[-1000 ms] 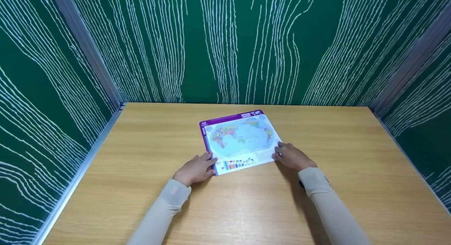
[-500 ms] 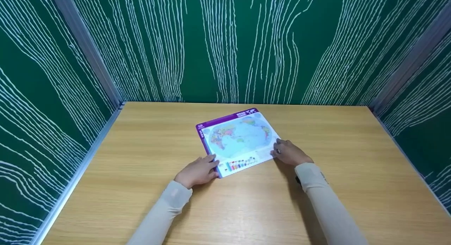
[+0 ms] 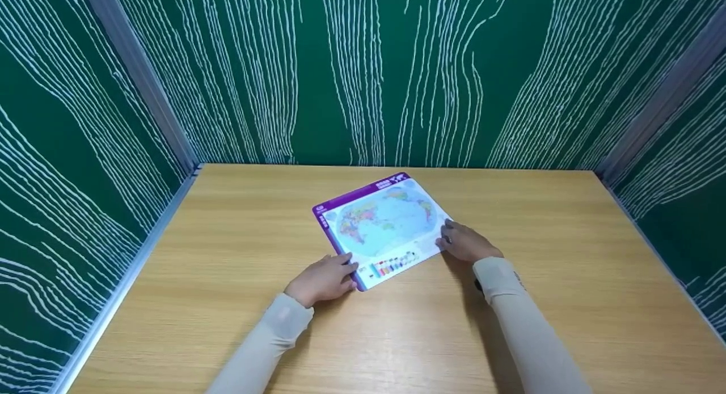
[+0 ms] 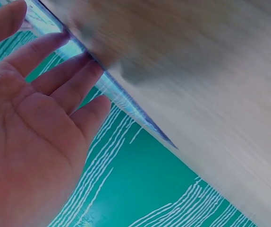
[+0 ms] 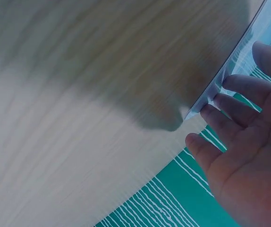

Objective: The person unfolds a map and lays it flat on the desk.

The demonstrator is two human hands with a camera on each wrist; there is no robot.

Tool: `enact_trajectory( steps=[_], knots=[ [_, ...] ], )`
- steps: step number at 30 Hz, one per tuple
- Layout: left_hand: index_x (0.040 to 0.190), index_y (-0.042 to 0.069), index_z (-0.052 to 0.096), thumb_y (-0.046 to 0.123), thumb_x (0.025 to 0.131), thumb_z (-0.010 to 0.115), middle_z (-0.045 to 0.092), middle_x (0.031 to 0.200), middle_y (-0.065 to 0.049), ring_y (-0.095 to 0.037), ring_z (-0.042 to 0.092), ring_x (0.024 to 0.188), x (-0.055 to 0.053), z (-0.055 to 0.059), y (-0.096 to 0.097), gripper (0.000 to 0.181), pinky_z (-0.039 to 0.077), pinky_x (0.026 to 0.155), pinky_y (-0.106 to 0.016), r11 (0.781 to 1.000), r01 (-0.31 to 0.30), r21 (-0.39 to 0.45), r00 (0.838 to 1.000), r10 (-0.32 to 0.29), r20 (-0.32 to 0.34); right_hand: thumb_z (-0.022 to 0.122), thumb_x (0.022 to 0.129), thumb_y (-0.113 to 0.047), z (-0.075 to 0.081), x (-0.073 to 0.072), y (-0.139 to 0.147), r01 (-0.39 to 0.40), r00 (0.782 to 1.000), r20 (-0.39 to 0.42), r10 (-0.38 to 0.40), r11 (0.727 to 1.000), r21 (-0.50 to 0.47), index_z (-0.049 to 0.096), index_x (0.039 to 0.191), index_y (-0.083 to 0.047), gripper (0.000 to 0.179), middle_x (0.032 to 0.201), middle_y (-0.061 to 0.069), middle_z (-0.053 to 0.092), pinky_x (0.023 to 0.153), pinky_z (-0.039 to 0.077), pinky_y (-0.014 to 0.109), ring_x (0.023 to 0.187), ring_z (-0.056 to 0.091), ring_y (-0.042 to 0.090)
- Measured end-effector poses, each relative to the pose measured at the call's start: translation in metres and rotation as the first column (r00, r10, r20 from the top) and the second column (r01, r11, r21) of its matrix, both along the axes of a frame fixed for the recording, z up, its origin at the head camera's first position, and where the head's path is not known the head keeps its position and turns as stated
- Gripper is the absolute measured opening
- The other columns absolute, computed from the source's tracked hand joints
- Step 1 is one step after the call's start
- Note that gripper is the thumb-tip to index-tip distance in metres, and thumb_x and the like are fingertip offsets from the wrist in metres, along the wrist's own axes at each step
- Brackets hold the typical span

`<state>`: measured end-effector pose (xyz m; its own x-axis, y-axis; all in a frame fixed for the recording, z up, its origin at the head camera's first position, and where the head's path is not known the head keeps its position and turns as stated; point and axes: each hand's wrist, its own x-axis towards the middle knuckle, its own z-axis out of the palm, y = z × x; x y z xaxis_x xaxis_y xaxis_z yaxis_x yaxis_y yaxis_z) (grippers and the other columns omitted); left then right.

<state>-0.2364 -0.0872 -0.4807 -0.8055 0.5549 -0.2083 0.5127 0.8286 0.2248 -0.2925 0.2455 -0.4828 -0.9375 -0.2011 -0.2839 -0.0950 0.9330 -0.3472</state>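
A flat rectangular world map sheet (image 3: 385,221) with a purple top band lies on the wooden table, turned at an angle. On its lower left corner rest the fingers of my left hand (image 3: 323,280). The right hand (image 3: 468,242) touches the lower right corner with its fingertips. In the left wrist view, the fingers of the left hand (image 4: 41,118) reach nearly straight to the edge of the map sheet (image 4: 126,101). Seen from the right wrist, the right hand (image 5: 249,151) has lightly bent fingers against the edge of the map sheet (image 5: 239,61).
The wooden table (image 3: 249,212) spreads around the map sheet. Green walls (image 3: 397,76) with white wavy lines stand at the back and both sides. Grey metal posts (image 3: 147,82) mark the corners.
The map sheet has turned counterclockwise on the table. Its lower left corner came nearer with my left hand, while the right hand moved slightly away from me.
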Motion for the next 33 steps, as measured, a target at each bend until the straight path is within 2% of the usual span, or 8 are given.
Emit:
enact_trajectory(
  steps=[2, 9, 14, 20, 24, 26, 32, 33],
  knots=[
    [0.142, 0.013, 0.048, 0.036, 0.099, 0.049, 0.038, 0.153, -0.009, -0.031, 0.038, 0.14, 0.001, 0.001, 0.001, 0.048, 0.026, 0.119, -0.045, 1.0, -0.003, -0.004, 1.0, 0.003, -0.002, 0.042, 0.103, -0.035, 0.0, -0.001, -0.001, 0.011, 1.0, 0.005, -0.011, 1.0, -0.003, 0.034, 0.149, -0.008, 0.054, 0.159, 0.017, 0.021, 0.116, 0.02, 0.058, 0.146, 0.018, 0.04],
    [0.139, 0.013, 0.053, 0.035, 0.098, 0.051, 0.044, 0.149, -0.01, -0.029, 0.041, 0.138, 0.004, 0.002, 0.007, 0.046, 0.027, 0.118, -0.047, 0.999, 0.037, 0.001, 0.998, -0.037, -0.043, 0.04, 0.103, -0.031, -0.003, -0.008, -0.002, -0.039, 0.996, -0.081, 0.04, 0.999, 0.021, 0.036, 0.145, 0.004, 0.054, 0.155, 0.027, 0.024, 0.116, 0.016, 0.061, 0.142, 0.022, 0.046],
    [0.139, 0.015, 0.053, 0.035, 0.098, 0.05, 0.043, 0.15, -0.009, -0.027, 0.038, 0.14, 0.003, -0.001, 0.01, 0.046, 0.023, 0.12, -0.046, 0.999, 0.037, -0.001, 0.999, -0.037, -0.031, 0.04, 0.103, -0.034, -0.008, -0.008, -0.001, 0.02, 0.998, -0.059, -0.018, 0.999, 0.031, 0.033, 0.148, -0.002, 0.056, 0.157, 0.023, 0.022, 0.117, 0.015, 0.059, 0.144, 0.018, 0.044],
    [0.137, 0.014, 0.055, 0.033, 0.099, 0.049, 0.047, 0.146, -0.011, -0.028, 0.042, 0.137, 0.0, -0.001, 0.009, 0.043, 0.032, 0.116, -0.044, 0.998, 0.038, 0.059, 0.999, -0.038, -0.01, 0.039, 0.103, -0.036, -0.009, -0.005, 0.001, 0.045, 0.997, -0.056, -0.045, 0.999, 0.001, 0.031, 0.15, -0.004, 0.057, 0.158, 0.023, 0.019, 0.117, 0.014, 0.06, 0.145, 0.016, 0.045],
    [0.136, 0.011, 0.056, 0.031, 0.1, 0.048, 0.05, 0.143, -0.012, -0.028, 0.045, 0.135, -0.004, -0.001, 0.007, 0.042, 0.036, 0.114, -0.043, 0.993, 0.059, 0.106, 0.998, -0.059, -0.004, 0.039, 0.103, -0.037, -0.008, -0.003, 0.003, 0.032, 0.998, -0.061, -0.033, 0.999, -0.01, 0.03, 0.15, -0.005, 0.058, 0.158, 0.023, 0.017, 0.116, 0.014, 0.061, 0.144, 0.015, 0.046],
    [0.136, 0.011, 0.055, 0.03, 0.1, 0.048, 0.049, 0.144, -0.013, -0.029, 0.043, 0.136, -0.007, -0.001, 0.004, 0.042, 0.034, 0.115, -0.043, 0.989, 0.057, 0.138, 0.998, -0.059, 0.008, 0.039, 0.103, -0.037, -0.006, -0.002, 0.004, 0.035, 0.997, -0.065, -0.036, 0.999, -0.021, 0.03, 0.151, -0.006, 0.058, 0.158, 0.023, 0.017, 0.116, 0.014, 0.062, 0.144, 0.015, 0.046],
    [0.14, 0.011, 0.051, 0.029, 0.1, 0.047, 0.04, 0.152, -0.012, -0.03, 0.031, 0.143, -0.021, 0.001, -0.009, 0.043, 0.021, 0.12, -0.048, 0.978, -0.015, 0.21, 1.0, 0.014, 0.008, 0.041, 0.103, -0.037, -0.001, 0.005, 0.003, 0.018, 0.994, -0.103, -0.021, 0.999, -0.032, 0.038, 0.148, -0.008, 0.054, 0.157, 0.021, 0.025, 0.115, 0.02, 0.06, 0.144, 0.021, 0.044],
    [0.14, 0.01, 0.05, 0.028, 0.101, 0.047, 0.037, 0.153, -0.012, -0.031, 0.029, 0.144, -0.024, 0.0, -0.011, 0.044, 0.019, 0.12, -0.05, 0.976, -0.019, 0.218, 1.0, 0.018, 0.004, 0.042, 0.103, -0.036, -0.001, 0.006, 0.002, -0.005, 0.992, -0.126, 0.001, 0.999, -0.031, 0.04, 0.146, -0.006, 0.052, 0.155, 0.022, 0.028, 0.115, 0.021, 0.06, 0.143, 0.024, 0.044]
  ],
)
